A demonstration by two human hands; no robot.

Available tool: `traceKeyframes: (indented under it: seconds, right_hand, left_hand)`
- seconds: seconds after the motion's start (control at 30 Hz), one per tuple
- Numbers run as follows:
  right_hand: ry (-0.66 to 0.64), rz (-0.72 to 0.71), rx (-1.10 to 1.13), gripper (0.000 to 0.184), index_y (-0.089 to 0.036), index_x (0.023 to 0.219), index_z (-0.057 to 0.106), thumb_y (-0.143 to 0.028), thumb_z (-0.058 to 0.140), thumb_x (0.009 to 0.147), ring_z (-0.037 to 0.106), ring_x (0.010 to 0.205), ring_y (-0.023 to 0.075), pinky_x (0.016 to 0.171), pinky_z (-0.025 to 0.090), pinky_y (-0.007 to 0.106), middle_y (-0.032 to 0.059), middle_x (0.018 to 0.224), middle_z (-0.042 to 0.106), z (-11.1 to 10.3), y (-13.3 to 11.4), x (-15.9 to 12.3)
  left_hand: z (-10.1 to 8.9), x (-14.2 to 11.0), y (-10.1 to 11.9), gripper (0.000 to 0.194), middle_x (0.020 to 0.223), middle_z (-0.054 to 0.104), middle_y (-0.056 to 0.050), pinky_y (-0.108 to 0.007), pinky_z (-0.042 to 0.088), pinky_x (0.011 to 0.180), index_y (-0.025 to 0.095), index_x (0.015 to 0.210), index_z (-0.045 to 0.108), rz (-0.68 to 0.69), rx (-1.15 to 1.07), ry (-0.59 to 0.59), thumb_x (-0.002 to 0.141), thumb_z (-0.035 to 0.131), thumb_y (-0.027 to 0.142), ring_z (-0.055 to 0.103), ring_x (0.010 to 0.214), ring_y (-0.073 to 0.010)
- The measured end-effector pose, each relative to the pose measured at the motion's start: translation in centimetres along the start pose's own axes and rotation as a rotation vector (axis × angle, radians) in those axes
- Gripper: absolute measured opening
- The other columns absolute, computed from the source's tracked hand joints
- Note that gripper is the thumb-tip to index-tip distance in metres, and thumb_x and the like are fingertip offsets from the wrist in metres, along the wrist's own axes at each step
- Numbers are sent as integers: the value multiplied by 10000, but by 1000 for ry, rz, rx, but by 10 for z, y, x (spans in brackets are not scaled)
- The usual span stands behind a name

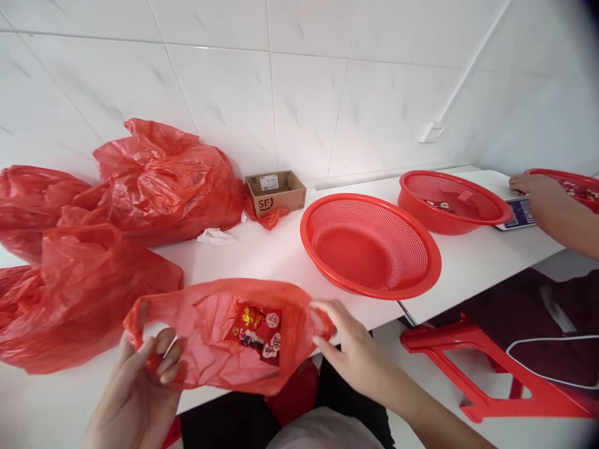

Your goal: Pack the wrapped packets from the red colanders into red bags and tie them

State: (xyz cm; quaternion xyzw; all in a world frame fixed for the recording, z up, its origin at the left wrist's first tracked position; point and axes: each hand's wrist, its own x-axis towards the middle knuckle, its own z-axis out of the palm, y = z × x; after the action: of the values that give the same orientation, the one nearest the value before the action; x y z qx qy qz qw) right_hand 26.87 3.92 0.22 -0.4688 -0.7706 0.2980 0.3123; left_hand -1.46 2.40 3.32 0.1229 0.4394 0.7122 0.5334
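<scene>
Spreading a thin red plastic bag: left hand grips one end, right hand pinches the other, so glossy red packets show.

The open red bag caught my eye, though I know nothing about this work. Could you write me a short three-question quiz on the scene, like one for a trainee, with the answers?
1. Which hands hold the open red bag?
2. True or false: the cardboard box sits inside a red basket.
3. What shows inside the open red bag?
A. a red stool
B. red printed packaging
C. a paper towel

Key:
1. Both: the left hand and the right hand, at opposite ends.
2. False: it stands on the white table, near the wall.
3. B.
</scene>
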Motion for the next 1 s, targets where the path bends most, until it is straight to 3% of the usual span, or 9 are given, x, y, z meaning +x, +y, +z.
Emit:
traceKeyframes:
  seconds: [0.1, 0.13, 0.27, 0.33, 0.57, 0.73, 0.83, 0.9, 1.0]
  right_hand:
    - [-452, -87, 200, 464, -359, 1269, 561, -190, 635, 843, 684, 934, 159, 837, 567, 264, -17, 1071, 693, -14, -6, -21]
    - [-476, -128, 226, 451, -364, 1257, 580, -223, 663, 837, 682, 961, 161, 856, 561, 261, -20, 1088, 695, -22, -6, -23]
    - [256, -10, -123, 370, -319, 1282, 563, -272, 576, 915, 580, 1203, 244, 1021, 476, 423, 61, 1282, 623, -58, 16, -23]
    - [421, -3, -350, 347, -301, 1268, 572, -244, 548, 928, 577, 1194, 275, 1042, 426, 511, 78, 1263, 634, -64, 32, -23]
    - [404, -118, -475, 375, -305, 1192, 614, -85, 468, 926, 677, 932, 200, 1077, 324, 547, 32, 1049, 718, -19, 39, -33]
    - [564, -103, -444, 290, -284, 1113, 641, -121, 487, 930, 652, 1040, 219, 1149, 215, 580, 39, 1102, 706, -33, 42, -10]
    - [691, -153, -248, 237, -258, 1054, 622, -123, 471, 930, 628, 1061, 222, 1107, 329, 535, 66, 1078, 678, -32, 37, -1]
    - [616, -165, -42, 214, -242, 1106, 578, -174, 539, 907, 611, 1065, 225, 1010, 449, 451, 86, 1092, 644, -16, 25, -3]
    - [300, -31, 161, 529, -225, 1224, 489, -266, 737, 758, 594, 1051, 231, 904, 507, 375, 93, 1156, 598, 21, 8, -20]
  left_hand:
    - [-5, 4, 0, 496, 701, 458, 57, -94, 445, 395, 295, 1089, 661, -5, -9, 8, 644, 799, 122, 443, 511, -41]
    - [-5, 4, -1, 497, 690, 456, 60, -95, 446, 389, 298, 1085, 661, -12, -10, 7, 642, 802, 123, 440, 504, -41]
    - [-3, 0, -4, 484, 669, 464, 65, -94, 457, 384, 300, 1093, 658, -24, -15, -5, 660, 799, 137, 439, 491, -40]
    - [-2, -2, -5, 462, 679, 468, 65, -88, 463, 389, 304, 1111, 652, -24, -14, -4, 698, 777, 138, 447, 494, -38]
    - [2, 1, -6, 572, 680, 464, 71, -103, 463, 376, 305, 1122, 651, -23, -4, -33, 617, 802, 83, 464, 496, -44]
    - [10, -2, -9, 496, 671, 454, 69, -89, 445, 383, 289, 1090, 663, -16, 38, -52, 641, 821, 149, 438, 490, -35]
    - [11, -6, -7, 464, 663, 439, 70, -87, 428, 386, 278, 1069, 670, 11, 41, -58, 646, 817, 154, 424, 491, -34]
    - [7, -7, -6, 463, 659, 431, 67, -96, 420, 388, 273, 1070, 677, 29, 48, -42, 640, 817, 172, 418, 498, -40]
    - [-6, -10, -12, 482, 674, 485, 51, -110, 443, 432, 271, 1086, 694, 43, 85, 11, 627, 832, 218, 457, 544, -55]
